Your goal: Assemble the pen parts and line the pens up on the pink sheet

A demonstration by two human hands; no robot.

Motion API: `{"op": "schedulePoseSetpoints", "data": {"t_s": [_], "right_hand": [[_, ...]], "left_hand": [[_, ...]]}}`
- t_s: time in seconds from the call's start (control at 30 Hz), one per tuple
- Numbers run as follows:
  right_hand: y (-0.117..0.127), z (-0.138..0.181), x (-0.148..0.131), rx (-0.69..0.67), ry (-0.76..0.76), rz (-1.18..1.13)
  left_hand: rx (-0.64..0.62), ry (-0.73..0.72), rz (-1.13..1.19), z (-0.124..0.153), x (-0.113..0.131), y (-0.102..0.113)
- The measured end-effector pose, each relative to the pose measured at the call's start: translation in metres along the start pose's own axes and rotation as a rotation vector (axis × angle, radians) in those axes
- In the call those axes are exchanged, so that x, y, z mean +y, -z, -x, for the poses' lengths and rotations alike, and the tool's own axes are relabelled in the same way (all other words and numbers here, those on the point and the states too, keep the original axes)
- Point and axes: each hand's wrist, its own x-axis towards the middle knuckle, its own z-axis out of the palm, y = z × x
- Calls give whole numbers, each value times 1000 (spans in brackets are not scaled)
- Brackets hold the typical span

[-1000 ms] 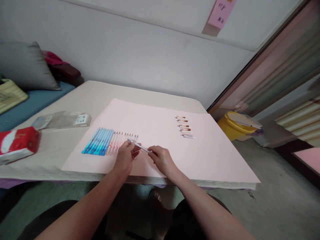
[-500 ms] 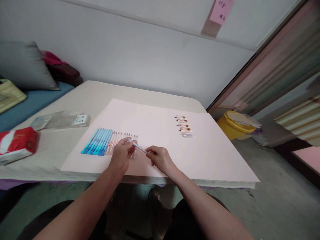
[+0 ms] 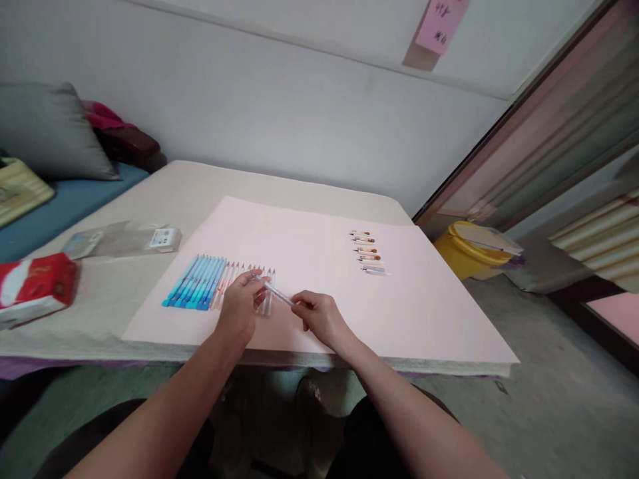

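Observation:
Between my two hands a slim whitish pen [image 3: 279, 293] is held slantwise above the pink sheet [image 3: 309, 253]. My left hand [image 3: 243, 303] is closed on its upper left end, and the fingers of my right hand [image 3: 319, 316] pinch its lower right end. Under and beside my left hand lies a row of pens: several blue pens [image 3: 197, 283] at the left, then several pale pink and clear pens [image 3: 227, 279], partly hidden by the hand. Farther right on the sheet, a column of short pen parts with dark tips [image 3: 367, 257] lies apart from both hands.
A clear plastic bag [image 3: 120, 241] and a red-and-white packet [image 3: 37, 286] lie on the cloth-covered table at the left. Beyond them are a grey cushion [image 3: 52, 133] and a blue seat. A yellow bucket [image 3: 462, 251] stands on the floor past the table's right edge.
My left hand has shifted very slightly left and turned a little on the pen. My right hand and the laid-out pens look unchanged.

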Motion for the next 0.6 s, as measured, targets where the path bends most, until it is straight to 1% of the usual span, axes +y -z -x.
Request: {"op": "schedulePoseSetpoints", "data": {"t_s": [0.1, 0.17, 0.3, 0.5, 0.6], "right_hand": [[0, 0, -2, 0, -8, 5], [0, 0, -2, -11, -21, -5], [1, 0, -1, -38, -34, -47], [1, -1, 3, -56, -37, -78], [0, -2, 5, -66, -56, -105]], "left_hand": [[44, -58, -60, 0, -1, 0], [44, -79, -70, 0, -1, 1], [-4, -57, 3, 0, 0, 1], [26, -52, 37, 0, 1, 0], [-11, -43, 116, -1, 0, 0]]}}
